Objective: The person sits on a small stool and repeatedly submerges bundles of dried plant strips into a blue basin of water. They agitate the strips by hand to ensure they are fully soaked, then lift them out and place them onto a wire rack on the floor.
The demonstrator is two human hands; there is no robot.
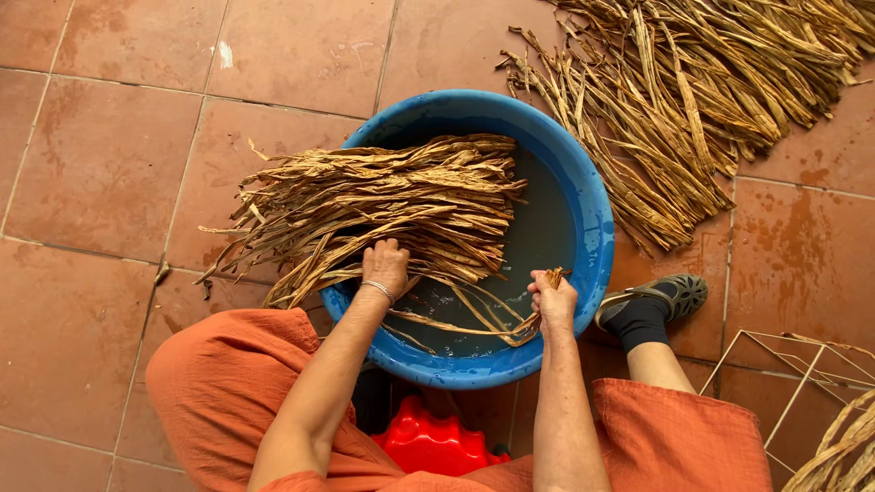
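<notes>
**Over the blue basin, both hands in the dried strips**

Across the blue basin point(592, 228) lies a bundle of dried strips point(383, 205), its far ends hanging past the rim so the near part sits over the water point(542, 232) inside. My left hand point(386, 266) presses down on the bundle, fingers curled together. My right hand point(553, 296) pinches a few wet strips point(474, 323) at the basin's near edge. Beyond the basin, a loose dry heap point(702, 91) waits on the tiles.
</notes>
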